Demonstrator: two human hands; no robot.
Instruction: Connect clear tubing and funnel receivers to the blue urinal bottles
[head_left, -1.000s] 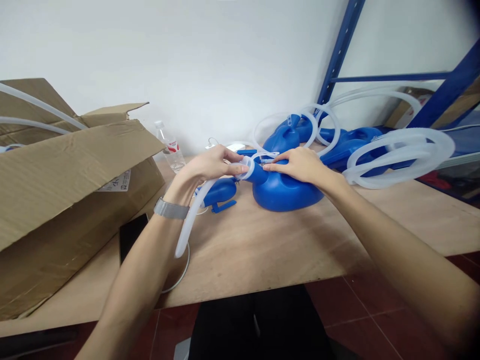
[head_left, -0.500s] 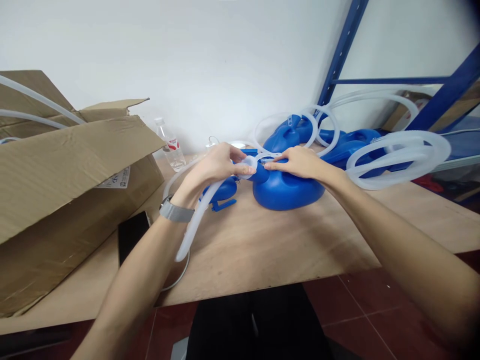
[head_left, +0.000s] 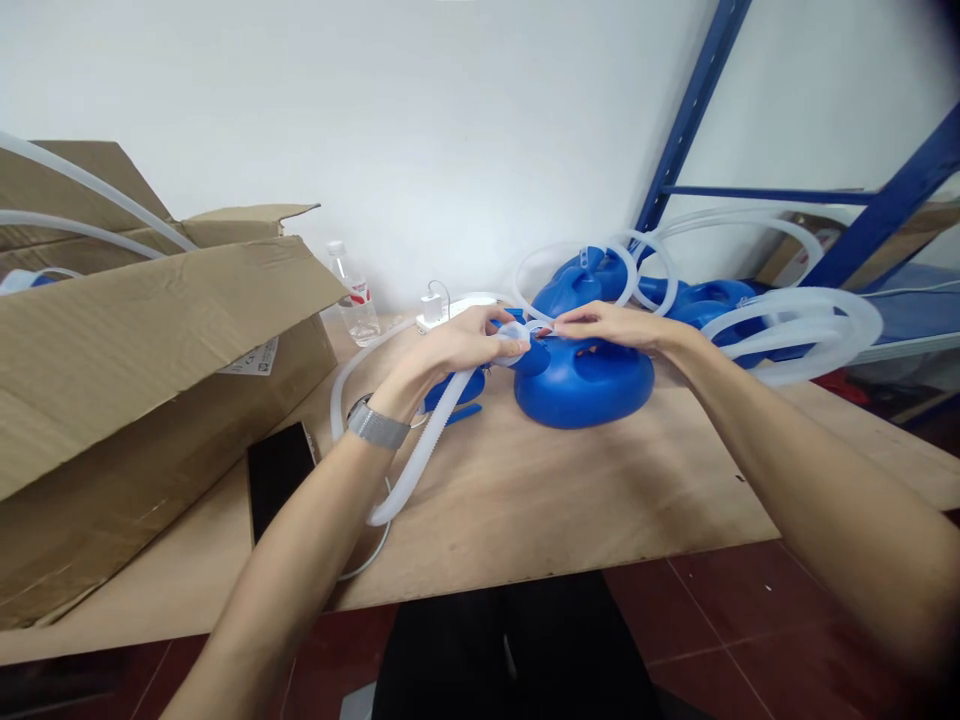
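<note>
A blue plastic jug (head_left: 585,392) lies on its side on the wooden table, its neck toward the left. My left hand (head_left: 476,342) is closed around a translucent cap (head_left: 512,343) at the jug's mouth. From under that hand a translucent ribbed tube (head_left: 424,465) slopes down to the table. Fingers and thumb of my right hand (head_left: 615,326) pinch a thin clear strap (head_left: 539,326) just above the jug's neck. Behind my left hand lies another blue plastic piece (head_left: 465,413), partly hidden.
At left stands an open cardboard box (head_left: 165,370) with tubes sticking out. Beside it are a black phone (head_left: 281,475) and a clear bottle (head_left: 360,305). More blue jugs (head_left: 574,280) and coiled tubing (head_left: 810,340) lie at the back right, near a blue metal rack (head_left: 690,110).
My right hand has lifted off the jug's neck and now pinches the strap with its fingertips. My left hand stays at the cap. The whole view has shifted slightly.
</note>
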